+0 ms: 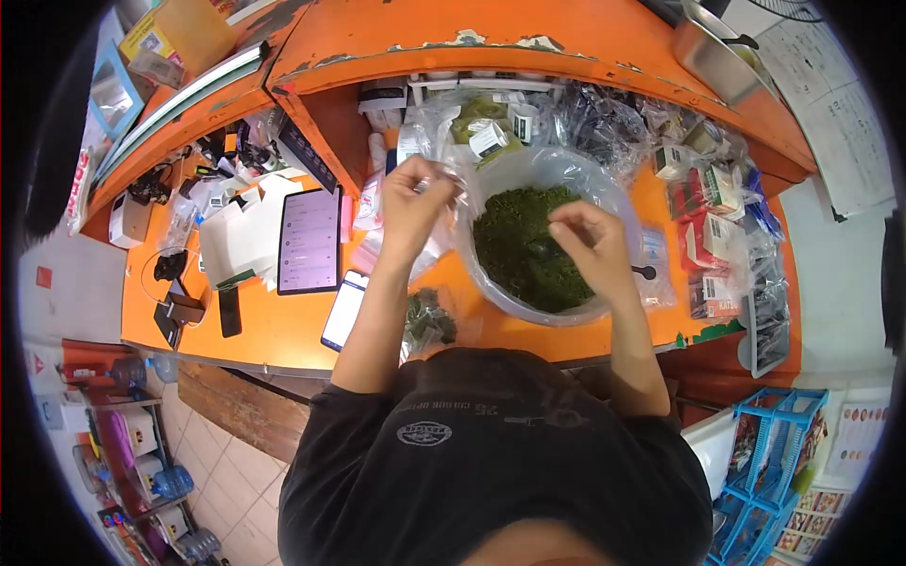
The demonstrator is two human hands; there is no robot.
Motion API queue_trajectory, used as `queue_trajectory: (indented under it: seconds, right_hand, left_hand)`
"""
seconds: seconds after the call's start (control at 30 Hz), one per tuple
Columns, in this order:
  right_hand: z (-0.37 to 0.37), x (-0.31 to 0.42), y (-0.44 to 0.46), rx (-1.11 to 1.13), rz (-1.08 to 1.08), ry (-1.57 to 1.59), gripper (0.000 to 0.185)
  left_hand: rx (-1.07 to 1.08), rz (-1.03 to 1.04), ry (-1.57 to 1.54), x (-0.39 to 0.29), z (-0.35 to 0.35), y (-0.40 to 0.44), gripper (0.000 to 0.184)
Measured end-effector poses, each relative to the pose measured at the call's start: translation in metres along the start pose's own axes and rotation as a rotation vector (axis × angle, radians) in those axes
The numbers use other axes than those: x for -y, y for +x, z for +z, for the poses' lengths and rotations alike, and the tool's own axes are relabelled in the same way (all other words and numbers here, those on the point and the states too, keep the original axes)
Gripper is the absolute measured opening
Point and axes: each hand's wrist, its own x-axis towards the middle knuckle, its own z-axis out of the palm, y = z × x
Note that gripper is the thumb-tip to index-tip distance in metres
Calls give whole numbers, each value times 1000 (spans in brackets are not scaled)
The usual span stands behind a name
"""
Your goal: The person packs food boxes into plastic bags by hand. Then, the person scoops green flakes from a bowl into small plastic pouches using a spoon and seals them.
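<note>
A large translucent tub (pixel 609 184) stands on the orange counter, holding finely chopped dark green leaves (pixel 519 231). At its left rim, my left hand (pixel 418 203) is closed, with its fingertips pinching thin clear plastic (pixel 461 184) that looks like a small bag. Over the right part of the leaves hovers my right hand (pixel 595 243), its thumb and fingers pressed together. What those fingertips hold, if anything, is too small to make out. Below the left forearm's inner side, a clear bag of green leaves (pixel 430 319) lies near the counter's front edge.
Left of the tub are a tablet (pixel 310 241), a phone (pixel 345 309) and an open white box (pixel 247 231). Bagged packets (pixel 486 137) line the back under an orange shelf (pixel 453 47). Red and white packs (pixel 713 241) stand at the right. A dark handle (pixel 645 272) sticks out beside the tub.
</note>
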Motion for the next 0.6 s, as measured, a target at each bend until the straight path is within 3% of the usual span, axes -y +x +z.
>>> queue_trajectory:
  seconds: [0.1, 0.2, 0.3, 0.4, 0.43, 0.53, 0.6]
  right_hand:
    - [23, 16, 4, 50, 33, 231, 27]
    - [28, 19, 6, 148, 83, 442, 21]
    - [18, 9, 3, 189, 152, 388, 9]
    - [16, 10, 1, 138, 157, 322, 7]
    - [14, 12, 0, 112, 158, 277, 7]
    - [8, 13, -1, 37, 132, 144, 8]
    - [7, 14, -2, 26, 104, 31, 8]
  left_hand:
    - [191, -49, 24, -19, 22, -11, 20]
    - [308, -96, -16, -17, 35, -16, 21]
    - [361, -145, -36, -10, 37, -18, 20]
    - [139, 117, 269, -4, 53, -23, 15]
    - [7, 399, 610, -11, 59, -23, 16]
    - [-32, 658, 874, -18, 62, -28, 21]
    - [178, 332, 726, -19, 67, -37, 25]
